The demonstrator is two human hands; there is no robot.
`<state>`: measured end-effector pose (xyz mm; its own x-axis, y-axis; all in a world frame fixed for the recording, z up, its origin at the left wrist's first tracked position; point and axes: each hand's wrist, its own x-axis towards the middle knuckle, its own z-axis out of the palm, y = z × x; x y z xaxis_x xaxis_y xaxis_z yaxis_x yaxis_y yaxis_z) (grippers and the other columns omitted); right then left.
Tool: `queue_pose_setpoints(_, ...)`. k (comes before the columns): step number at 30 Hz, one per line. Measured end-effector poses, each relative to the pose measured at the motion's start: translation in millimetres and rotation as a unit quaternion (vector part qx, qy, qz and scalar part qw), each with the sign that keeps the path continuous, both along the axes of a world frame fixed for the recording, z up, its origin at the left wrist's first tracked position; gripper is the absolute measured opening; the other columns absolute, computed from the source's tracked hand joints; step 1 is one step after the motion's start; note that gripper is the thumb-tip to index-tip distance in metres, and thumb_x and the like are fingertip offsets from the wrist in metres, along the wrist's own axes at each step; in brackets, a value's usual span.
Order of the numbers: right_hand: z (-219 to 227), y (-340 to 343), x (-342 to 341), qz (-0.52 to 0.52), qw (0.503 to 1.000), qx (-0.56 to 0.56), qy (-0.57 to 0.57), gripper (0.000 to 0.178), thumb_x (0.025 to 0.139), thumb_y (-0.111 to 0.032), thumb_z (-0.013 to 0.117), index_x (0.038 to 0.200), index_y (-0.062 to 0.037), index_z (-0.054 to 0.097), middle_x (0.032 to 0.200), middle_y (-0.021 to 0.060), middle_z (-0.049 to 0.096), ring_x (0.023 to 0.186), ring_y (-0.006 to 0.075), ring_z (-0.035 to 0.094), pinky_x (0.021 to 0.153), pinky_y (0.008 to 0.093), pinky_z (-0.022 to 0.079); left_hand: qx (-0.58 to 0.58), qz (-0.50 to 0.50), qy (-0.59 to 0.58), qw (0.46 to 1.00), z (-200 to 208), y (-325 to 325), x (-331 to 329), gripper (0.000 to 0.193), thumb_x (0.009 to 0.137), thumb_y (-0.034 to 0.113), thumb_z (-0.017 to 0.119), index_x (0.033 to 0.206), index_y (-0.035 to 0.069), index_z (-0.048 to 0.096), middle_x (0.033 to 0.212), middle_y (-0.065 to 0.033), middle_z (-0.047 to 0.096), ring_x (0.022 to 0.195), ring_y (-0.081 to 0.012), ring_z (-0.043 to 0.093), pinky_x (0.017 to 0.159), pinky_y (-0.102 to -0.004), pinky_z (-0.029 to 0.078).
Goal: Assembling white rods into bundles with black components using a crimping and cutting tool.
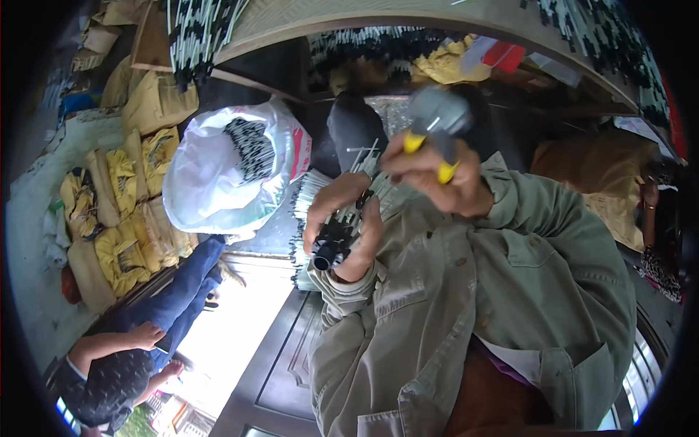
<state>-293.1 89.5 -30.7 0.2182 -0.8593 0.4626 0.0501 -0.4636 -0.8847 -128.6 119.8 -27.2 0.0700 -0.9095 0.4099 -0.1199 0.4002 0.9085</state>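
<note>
Head view: the left hand [342, 218] clenches a small black tube [329, 251] with thin white rods, raised chest-high so its open end faces the camera. The right hand [429, 175] grasps a yellow-handled tool [437, 135] just above it, angled toward the tube. Below lies a pile of rods [306, 211] beside a white plastic bag [226, 167]. Yellow sacks [124, 211] line the floor; another person [138, 349] sits nearby.
</note>
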Motion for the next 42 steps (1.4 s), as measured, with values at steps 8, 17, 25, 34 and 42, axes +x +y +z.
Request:
queue_pose_setpoints(8, -20.0, -20.1, 21.6, 0.069, 0.99, 0.118, -0.032, 0.014, 0.081, -0.009, 0.062, 0.09, 0.0018, 0.062, 0.091, 0.0077, 0.058, 0.082, 0.0127, 0.056, 0.071, 0.0255, 0.045, -0.04, 0.001, -0.111, 0.993, 6.8, -9.4, 4.5, 0.042, 0.065, 0.004, 0.07, 0.1, 0.003, 0.046, 0.096, -0.0146, 0.057, 0.084, -0.0245, 0.056, 0.075, -0.0375, 0.044)
queue_pose_setpoints(17, -24.9, -18.2, 21.4, 0.137, 0.948, 0.265, -0.107, 0.017, 0.085, -0.011, 0.059, 0.097, 0.001, 0.059, 0.09, 0.0057, 0.058, 0.082, 0.011, 0.054, 0.072, 0.0246, 0.044, 0.012, 0.021, -0.097, 0.995, 7.8, -20.7, 4.8, 0.042, 0.061, 0.004, 0.071, 0.097, 0.003, 0.049, 0.092, -0.0119, 0.052, 0.085, -0.0245, 0.054, 0.08, -0.0367, 0.041)
queue_pose_setpoints(25, 3.1, -36.5, -20.9, -0.041, 0.961, -0.106, 0.253, 0.022, 0.074, 0.0, 0.06, 0.096, 0.001, 0.059, 0.102, 0.0129, 0.057, 0.092, 0.0251, 0.058, 0.079, 0.0324, 0.046, -0.021, -0.046, 0.013, 0.999, 3.0, -28.6, 0.4, 0.026, 0.06, -0.009, 0.068, 0.077, 0.0, 0.051, 0.076, -0.0089, 0.057, 0.066, -0.0184, 0.055, 0.065, -0.0289, 0.044)
queue_pose_setpoints(34, 46.8, -73.3, -42.9, -0.23, 0.687, -0.53, 0.441, 0.028, 0.071, -0.024, 0.072, 0.096, -0.0161, 0.061, 0.112, -0.0071, 0.047, 0.103, 0.0091, 0.05, 0.102, 0.0416, 0.027, 0.032, -0.032, -0.023, 0.999, 8.4, -33.0, -2.6, 0.022, 0.062, -0.007, 0.065, 0.076, 0.0, 0.049, 0.069, -0.0045, 0.051, 0.061, -0.0118, 0.048, 0.057, -0.0234, 0.039)
queue_pose_setpoints(42, 31.9, -65.6, -31.1, -0.289, 0.658, -0.541, 0.437, 0.026, 0.072, -0.028, 0.071, 0.095, -0.0208, 0.062, 0.109, -0.0081, 0.045, 0.105, 0.0091, 0.046, 0.103, 0.0446, 0.019, 0.007, -0.05, 0.013, 0.999, 6.6, -31.3, -1.7, 0.021, 0.063, -0.008, 0.064, 0.076, -0.001, 0.05, 0.07, -0.0067, 0.054, 0.061, -0.0143, 0.052, 0.057, -0.0243, 0.041)
